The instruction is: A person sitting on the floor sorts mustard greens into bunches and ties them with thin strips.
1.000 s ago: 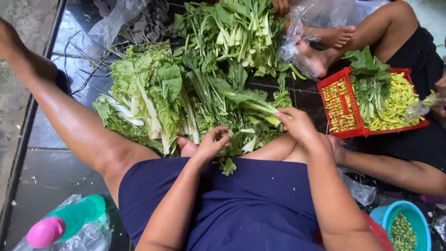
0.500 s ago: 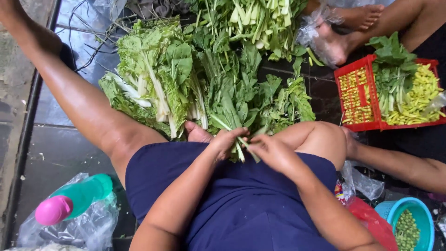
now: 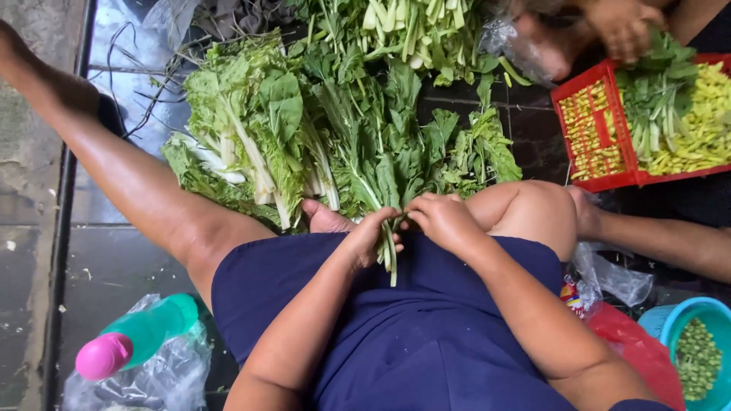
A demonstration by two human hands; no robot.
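I sit on a dark floor with my legs apart and a pile of leafy greens [image 3: 304,129] between them. My left hand [image 3: 368,232] is closed around the pale stems of a small bunch of dark green leaves [image 3: 384,171], held just above my lap. My right hand [image 3: 442,221] touches the same bunch from the right, fingers curled at the stems. The stem ends [image 3: 391,262] hang down over my navy blue clothing.
A red crate [image 3: 590,122] with greens and yellow-green pods stands at the right, another person's hand [image 3: 624,27] over it. A blue bowl of green pieces [image 3: 697,350] sits lower right. A green bottle with a pink cap [image 3: 129,342] lies on plastic at lower left.
My hands drew back from the pile toward my lap, bringing a bunch of greens with them. Both hands came together on its stems.
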